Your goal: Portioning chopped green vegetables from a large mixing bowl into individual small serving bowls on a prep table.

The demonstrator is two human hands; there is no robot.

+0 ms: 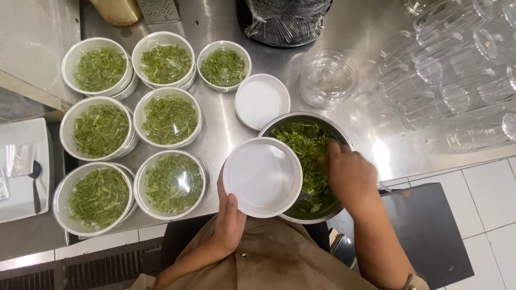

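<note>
My left hand point(229, 219) grips the near rim of an empty white bowl point(262, 176) and holds it over the left side of a steel mixing bowl point(328, 124). The steel bowl holds chopped green herbs point(307, 147). My right hand point(349, 174) reaches down into those herbs, fingers buried in the greens; whether it has a pinch of them is unclear. A second empty white bowl point(261, 100) sits on the steel counter point(220, 126) just behind.
Several white bowls filled with chopped herbs point(170, 119) stand in rows at the left. Stacked clear glass bowls point(328, 79) and many upturned drinking glasses point(457, 70) fill the right. A wrapped black container point(283, 20) and a grater point(158, 9) stand at the back. A white tray point(24, 172) lies at far left.
</note>
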